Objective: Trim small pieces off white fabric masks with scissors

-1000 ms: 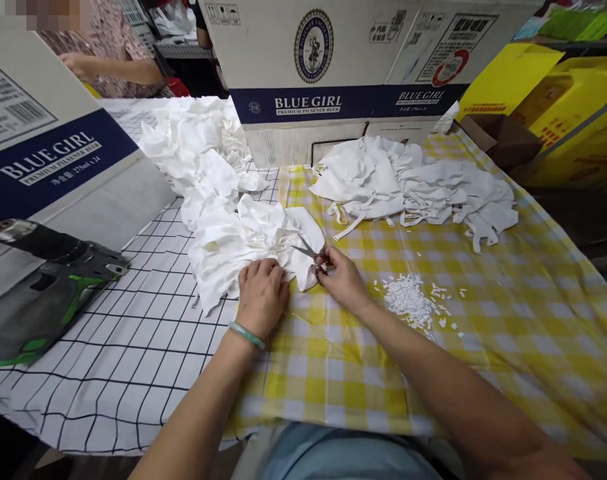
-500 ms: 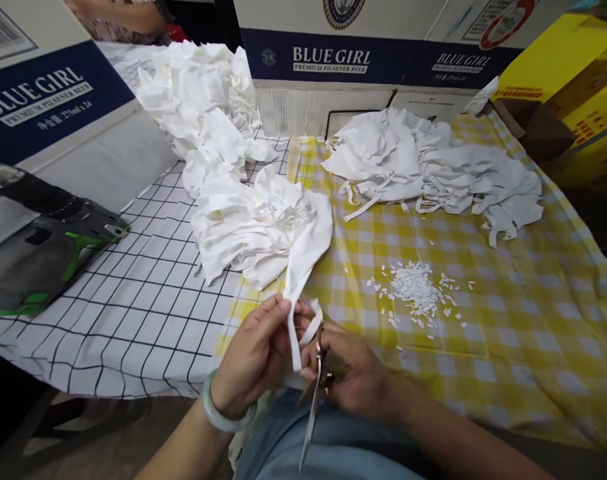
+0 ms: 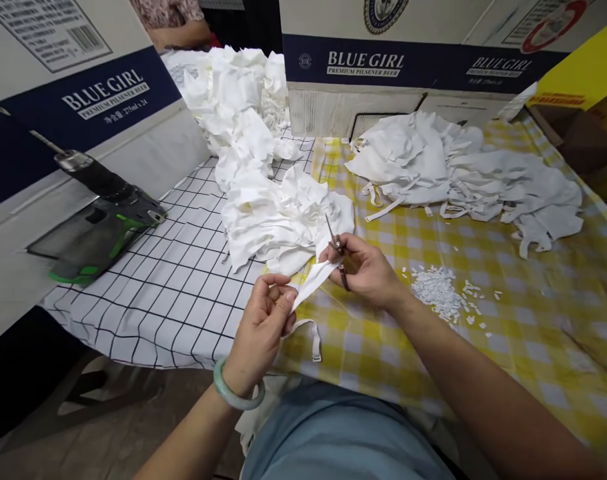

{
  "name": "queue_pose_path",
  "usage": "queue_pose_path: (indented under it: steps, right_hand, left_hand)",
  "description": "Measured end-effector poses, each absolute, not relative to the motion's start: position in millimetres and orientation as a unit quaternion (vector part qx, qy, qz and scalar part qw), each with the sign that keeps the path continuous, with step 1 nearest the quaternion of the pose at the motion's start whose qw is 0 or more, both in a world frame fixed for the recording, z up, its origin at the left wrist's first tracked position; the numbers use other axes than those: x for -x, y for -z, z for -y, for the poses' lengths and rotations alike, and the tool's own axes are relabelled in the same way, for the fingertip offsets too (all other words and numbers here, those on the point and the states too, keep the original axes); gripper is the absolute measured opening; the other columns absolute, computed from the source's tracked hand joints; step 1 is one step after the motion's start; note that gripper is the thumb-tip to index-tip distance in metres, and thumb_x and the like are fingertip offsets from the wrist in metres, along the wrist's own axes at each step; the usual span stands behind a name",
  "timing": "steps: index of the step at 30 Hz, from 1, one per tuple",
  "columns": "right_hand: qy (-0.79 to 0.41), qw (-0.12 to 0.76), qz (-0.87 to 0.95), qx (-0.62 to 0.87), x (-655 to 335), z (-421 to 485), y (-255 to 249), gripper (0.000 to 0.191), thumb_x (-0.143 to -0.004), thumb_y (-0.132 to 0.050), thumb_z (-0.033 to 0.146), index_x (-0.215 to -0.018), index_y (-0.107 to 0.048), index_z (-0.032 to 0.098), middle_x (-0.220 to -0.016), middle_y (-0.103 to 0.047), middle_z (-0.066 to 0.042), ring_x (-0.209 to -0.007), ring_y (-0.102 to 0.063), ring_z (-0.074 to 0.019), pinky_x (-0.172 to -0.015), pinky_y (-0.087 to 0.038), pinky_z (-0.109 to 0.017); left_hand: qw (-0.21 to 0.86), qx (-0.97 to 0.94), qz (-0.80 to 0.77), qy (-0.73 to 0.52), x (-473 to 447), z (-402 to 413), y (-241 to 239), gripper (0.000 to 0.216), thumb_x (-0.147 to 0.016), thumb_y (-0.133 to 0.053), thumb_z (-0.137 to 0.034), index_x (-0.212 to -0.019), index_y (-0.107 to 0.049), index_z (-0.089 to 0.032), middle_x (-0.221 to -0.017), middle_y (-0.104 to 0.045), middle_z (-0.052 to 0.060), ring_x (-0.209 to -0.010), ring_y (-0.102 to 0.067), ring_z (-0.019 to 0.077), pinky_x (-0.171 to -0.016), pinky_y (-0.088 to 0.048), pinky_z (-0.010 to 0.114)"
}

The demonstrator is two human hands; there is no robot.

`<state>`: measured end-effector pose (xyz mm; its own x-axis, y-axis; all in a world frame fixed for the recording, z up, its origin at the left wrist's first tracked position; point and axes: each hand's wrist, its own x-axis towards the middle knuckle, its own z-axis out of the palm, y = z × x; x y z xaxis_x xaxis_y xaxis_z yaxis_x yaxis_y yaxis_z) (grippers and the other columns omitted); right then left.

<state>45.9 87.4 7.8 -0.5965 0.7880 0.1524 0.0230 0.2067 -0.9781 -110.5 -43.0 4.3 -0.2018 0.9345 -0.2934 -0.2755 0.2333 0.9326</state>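
My left hand [image 3: 263,320] pinches the end of a white fabric strap [image 3: 314,279] that runs up to a white garment piece [image 3: 283,220] at the front of the left pile. A loop of the strap hangs below my fingers over the table edge. My right hand [image 3: 366,270] grips small scissors [image 3: 334,240], blades pointing up beside the strap. A green bangle sits on my left wrist.
A second heap of white pieces [image 3: 463,173] lies at the back right on the yellow checked cloth [image 3: 533,313]. Small white clippings [image 3: 441,293] lie right of my hand. A green-black power drill [image 3: 98,220] rests left on the grid cloth [image 3: 173,293]. Blue Girl cartons [image 3: 383,67] stand behind. Another person [image 3: 176,20] is at the far back.
My hands have risen from near my lap back over the table edge. The scissors swung from pointing down to pointing up. The strap is now stretched between my hands.
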Motion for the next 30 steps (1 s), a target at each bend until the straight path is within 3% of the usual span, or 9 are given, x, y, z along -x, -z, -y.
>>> queue_pose_path:
  steps: [4, 10, 15, 18, 20, 22, 24, 27, 30]
  right_hand:
    - [-0.628, 0.262, 0.675, 0.285, -43.1, -94.7, -40.6, 0.021, -0.068, -0.074, 0.018, -0.076, -0.054, 0.017, -0.074, -0.055, 0.003, -0.068, -0.049, -0.0096, -0.066, -0.041, -0.023]
    - [-0.763, 0.263, 0.536, 0.248, -18.2, -97.4, -42.4, 0.035, -0.06, -0.085, 0.024, -0.075, -0.054, 0.018, -0.064, -0.048, 0.008, -0.057, -0.04, -0.0058, -0.054, -0.034, -0.02]
    - [-0.829, 0.309, 0.408, 0.226, 5.6, -65.7, -17.1, 0.042, -0.062, -0.087, 0.034, -0.076, -0.05, 0.02, -0.065, -0.047, 0.008, -0.058, -0.042, -0.0062, -0.057, -0.035, -0.02]
    - [-0.842, 0.331, 0.357, 0.23, 3.9, -50.2, -7.2, 0.045, -0.064, -0.086, 0.039, -0.077, -0.048, 0.02, -0.067, -0.046, 0.007, -0.061, -0.044, -0.0076, -0.062, -0.038, -0.021]
    - [-0.816, 0.339, 0.389, 0.259, -10.9, -46.3, -3.6, 0.043, -0.066, -0.085, 0.041, -0.078, -0.048, 0.021, -0.07, -0.049, 0.005, -0.065, -0.048, -0.0096, -0.066, -0.041, -0.024]
    - [-0.75, 0.348, 0.464, 0.318, -35.4, -45.3, -1.6, 0.039, -0.07, -0.083, 0.04, -0.079, -0.05, 0.021, -0.074, -0.052, 0.004, -0.068, -0.049, -0.0113, -0.068, -0.042, -0.025]
    - [-0.676, 0.349, 0.529, 0.376, -62.2, -43.6, -0.4, 0.032, -0.073, -0.081, 0.037, -0.082, -0.054, 0.021, -0.078, -0.053, 0.003, -0.072, -0.049, -0.0122, -0.07, -0.042, -0.026]
    - [-0.65, 0.344, 0.552, 0.394, -86.1, -35.8, 1.1, 0.03, -0.074, -0.08, 0.033, -0.087, -0.056, 0.022, -0.087, -0.057, 0.001, -0.083, -0.053, -0.0149, -0.078, -0.044, -0.028]
    - [-0.704, 0.384, 0.479, 0.358, -78.5, -26.5, 5.2, 0.038, -0.068, -0.085, 0.032, -0.085, -0.051, 0.023, -0.09, -0.056, 0.002, -0.087, -0.055, -0.0152, -0.081, -0.046, -0.029]
  left_hand:
    - [0.414, -0.467, -0.6, -0.5, 120.3, 42.9, -8.2, 0.015, -0.097, -0.05, -0.026, -0.09, -0.062, -0.02, -0.081, -0.055, -0.001, -0.062, -0.045, 0.0079, -0.055, -0.037, 0.021]
    - [0.451, -0.594, -0.506, -0.433, 122.2, 44.7, -41.3, 0.02, -0.099, -0.048, -0.022, -0.088, -0.065, -0.02, -0.079, -0.057, 0.001, -0.075, -0.054, 0.0124, -0.068, -0.044, 0.024]
    - [0.271, -0.603, -0.521, -0.54, 115.6, 36.5, -54.4, 0.02, -0.096, -0.052, -0.016, -0.088, -0.07, -0.02, -0.109, -0.053, 0.006, -0.114, -0.048, 0.0187, -0.102, -0.04, 0.03]
    - [0.351, -0.518, -0.48, -0.615, 109.5, 24.2, -51.4, 0.025, -0.098, -0.048, -0.021, -0.086, -0.07, -0.019, -0.11, -0.053, 0.007, -0.112, -0.052, 0.0197, -0.101, -0.043, 0.033]
    - [0.44, -0.431, -0.443, -0.652, 103.6, 17.0, -45.1, 0.026, -0.098, -0.048, -0.025, -0.085, -0.07, -0.018, -0.105, -0.052, 0.006, -0.086, -0.057, 0.013, -0.082, -0.05, 0.027]
    - [0.503, -0.365, -0.426, -0.658, 95.4, 13.2, -36.9, 0.025, -0.098, -0.051, -0.027, -0.083, -0.069, -0.017, -0.102, -0.049, 0.004, -0.063, -0.047, 0.0056, -0.06, -0.045, 0.021]
    - [0.543, -0.343, -0.424, -0.639, 85.1, 12.7, -29.0, 0.025, -0.097, -0.052, -0.028, -0.082, -0.067, -0.016, -0.101, -0.048, 0.003, -0.056, -0.039, 0.0028, -0.051, -0.038, 0.019]
    - [0.554, -0.363, -0.438, -0.608, 69.5, 14.6, -23.0, 0.026, -0.098, -0.052, -0.028, -0.08, -0.068, -0.016, -0.104, -0.049, 0.004, -0.068, -0.049, 0.0063, -0.06, -0.042, 0.02]
    - [0.531, -0.408, -0.444, -0.595, 61.2, 14.9, -25.1, 0.027, -0.098, -0.051, -0.028, -0.081, -0.069, -0.017, -0.113, -0.052, 0.008, -0.101, -0.055, 0.0166, -0.085, -0.047, 0.026]
